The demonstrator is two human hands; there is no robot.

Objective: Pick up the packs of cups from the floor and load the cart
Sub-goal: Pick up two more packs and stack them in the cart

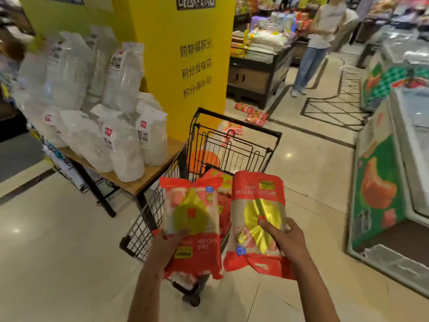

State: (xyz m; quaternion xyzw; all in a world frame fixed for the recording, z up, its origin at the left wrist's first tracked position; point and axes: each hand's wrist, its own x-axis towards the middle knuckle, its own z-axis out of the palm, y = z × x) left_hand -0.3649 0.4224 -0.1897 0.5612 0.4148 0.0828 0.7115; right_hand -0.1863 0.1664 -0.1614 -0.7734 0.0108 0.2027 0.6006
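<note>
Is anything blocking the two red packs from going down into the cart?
Nothing visible does. The left hand grips one red pack and the right hand grips the other red pack, both held right above the cart. Its top is open; some red packs already lie inside, with room left.

Two packs (pixel 232 219) above cart (pixel 232 145), table (pixel 130 182) left.

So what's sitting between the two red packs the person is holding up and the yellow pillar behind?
The head view shows the black wire shopping cart between the held packs and the yellow pillar, with more red packs lying in its basket.
</note>
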